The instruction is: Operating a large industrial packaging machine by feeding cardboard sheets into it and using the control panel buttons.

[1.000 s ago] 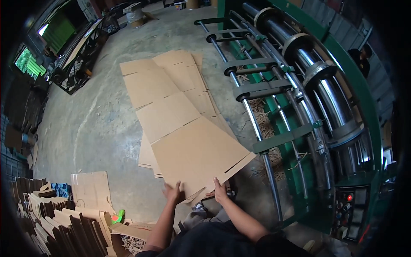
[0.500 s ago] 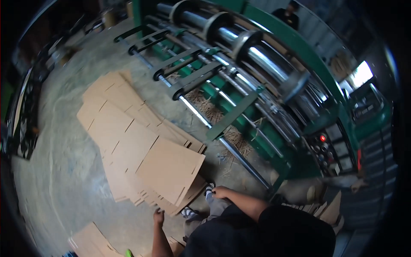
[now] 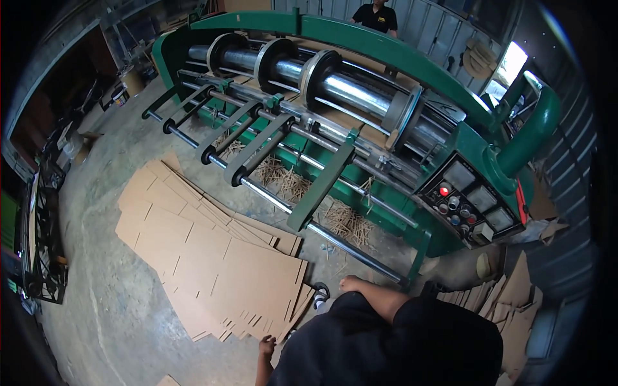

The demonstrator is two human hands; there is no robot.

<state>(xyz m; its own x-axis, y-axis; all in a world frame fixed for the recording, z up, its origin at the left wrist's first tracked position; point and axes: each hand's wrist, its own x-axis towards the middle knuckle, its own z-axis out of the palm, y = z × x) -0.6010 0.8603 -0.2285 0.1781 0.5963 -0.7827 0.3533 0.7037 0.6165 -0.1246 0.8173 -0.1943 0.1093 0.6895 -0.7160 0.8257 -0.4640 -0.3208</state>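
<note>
A spread stack of flat brown cardboard sheets with cut slots (image 3: 219, 257) lies on the floor ahead of me, to the left. My left hand (image 3: 267, 345) hangs by the near edge of these sheets, fingers loosely bent and a little apart, with nothing seen in it. At the front of my body is my right hand (image 3: 349, 284), its back showing and its fingers mostly hidden. Beyond both hands stands a long green machine (image 3: 380, 48) with steel rollers (image 3: 357, 94) and grey-green support arms (image 3: 322, 186) reaching over the floor.
A control panel (image 3: 460, 199) with a lit red light sits at the machine's right end. Cardboard scraps (image 3: 347, 222) lie under the machine. More cardboard (image 3: 508, 302) is piled at my right. A person (image 3: 375, 17) stands behind the machine. A dark metal frame (image 3: 45, 257) stands at far left.
My view has swung, bringing the machine and control panel more fully into sight. My right hand has come closer to my body; my left hand appears lower and further right. The cardboard stays put.
</note>
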